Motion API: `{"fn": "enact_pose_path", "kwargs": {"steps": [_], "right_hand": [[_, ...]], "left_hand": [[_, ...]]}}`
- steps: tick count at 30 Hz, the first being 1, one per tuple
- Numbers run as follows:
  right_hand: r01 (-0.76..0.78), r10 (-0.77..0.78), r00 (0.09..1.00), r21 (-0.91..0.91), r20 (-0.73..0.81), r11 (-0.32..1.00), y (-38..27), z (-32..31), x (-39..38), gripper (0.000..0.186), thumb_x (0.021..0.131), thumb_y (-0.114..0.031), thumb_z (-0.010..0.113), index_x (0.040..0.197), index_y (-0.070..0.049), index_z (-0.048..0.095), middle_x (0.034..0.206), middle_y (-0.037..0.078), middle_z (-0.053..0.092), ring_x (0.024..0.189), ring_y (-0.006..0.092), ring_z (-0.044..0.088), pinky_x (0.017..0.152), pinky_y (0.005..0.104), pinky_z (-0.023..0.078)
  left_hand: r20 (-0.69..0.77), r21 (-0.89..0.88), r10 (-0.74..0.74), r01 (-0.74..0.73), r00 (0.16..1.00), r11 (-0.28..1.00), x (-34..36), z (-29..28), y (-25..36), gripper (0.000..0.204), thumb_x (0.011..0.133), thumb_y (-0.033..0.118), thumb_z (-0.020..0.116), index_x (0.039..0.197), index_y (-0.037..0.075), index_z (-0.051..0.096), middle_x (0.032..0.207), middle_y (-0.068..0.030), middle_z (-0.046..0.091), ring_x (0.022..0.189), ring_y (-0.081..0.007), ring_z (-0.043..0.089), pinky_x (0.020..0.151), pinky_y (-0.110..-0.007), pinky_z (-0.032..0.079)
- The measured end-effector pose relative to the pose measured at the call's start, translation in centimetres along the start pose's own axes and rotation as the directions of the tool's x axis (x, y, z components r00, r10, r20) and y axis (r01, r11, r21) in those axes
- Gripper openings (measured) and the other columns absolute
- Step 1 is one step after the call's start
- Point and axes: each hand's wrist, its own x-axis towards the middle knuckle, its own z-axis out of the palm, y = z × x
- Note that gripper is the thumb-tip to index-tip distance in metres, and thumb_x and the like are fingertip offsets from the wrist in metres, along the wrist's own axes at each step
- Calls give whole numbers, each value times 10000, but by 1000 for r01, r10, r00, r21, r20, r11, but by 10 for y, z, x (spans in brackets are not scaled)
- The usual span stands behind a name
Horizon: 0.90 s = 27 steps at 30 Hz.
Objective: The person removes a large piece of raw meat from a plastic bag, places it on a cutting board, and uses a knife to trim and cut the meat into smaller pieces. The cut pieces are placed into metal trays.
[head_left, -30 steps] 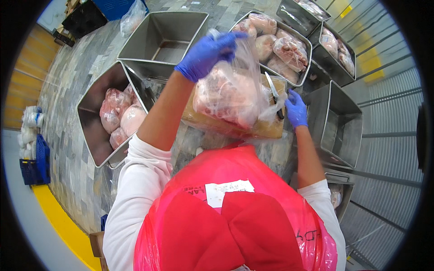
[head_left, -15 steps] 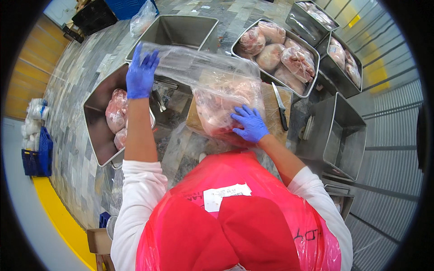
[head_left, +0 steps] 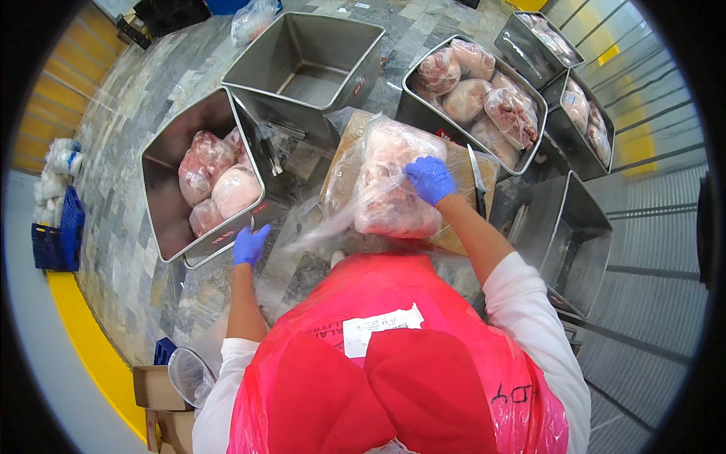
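Observation:
A large wrapped piece of pale pink meat [head_left: 393,208] lies on a tan cutting board [head_left: 340,166] in front of me. My right hand [head_left: 429,179] grips the clear plastic bag [head_left: 336,219] on top of it, fingers curled. A loose end of the bag trails toward the lower left. My left hand [head_left: 249,244] is low at the left, thumb and fingers apart, beside the near edge of a steel bin of bagged meat [head_left: 227,189]. A black-handled knife [head_left: 477,174] lies at the board's right side, partly behind the meat and plastic.
An empty steel bin [head_left: 306,57] stands ahead, another [head_left: 575,250] at the right. Bins of bagged meat [head_left: 473,98] are at upper right. Blue crates [head_left: 68,234] with white bundles stand at far left, cardboard boxes [head_left: 151,390] at lower left. A corrugated wall runs along the right.
My left hand has released the plastic and moved from high up down to the left. My right hand has moved left onto the meat and now grips the bag. The wrapping hangs leftward.

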Motion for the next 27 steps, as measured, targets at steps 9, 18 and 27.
{"fn": "enact_pose_path", "kwargs": {"steps": [9, 18, 27], "right_hand": [[-246, 236, 969, 199, 70, 949, -5, -19, -163, 164, 918, -224, 625, 910, -65, 668, 901, 200, 669, 914, 424, 619, 816, 530, 478], [-319, 851, 512, 945, 115, 65, 7, -13, -265, 81, 991, -128, 633, 1018, -67, 680, 1004, 64, 700, 1002, 178, 656, 895, 349, 516], [455, 799, 477, 674, 368, -582, 24, -1, -219, 150, 998, -183, 536, 990, -86, 649, 1114, 151, 692, 1093, 283, 653, 972, 471, 528]], "left_hand": [[19, 242, 893, -869, 449, 432, 5, 136, 221, 565, 854, 291, 769, 1386, 172, 619, 1463, -170, 533, 1315, -379, 513, 1121, -478, 400], [352, 233, 934, -972, 65, -20, 13, 161, 271, 196, 866, 223, 682, 1007, 97, 634, 1060, -117, 596, 1033, -326, 575, 906, -478, 441], [-354, -18, 681, -733, 641, 680, 87, 154, 265, 112, 879, 115, 625, 831, 20, 591, 816, -208, 584, 752, -367, 563, 732, -471, 467]]}}
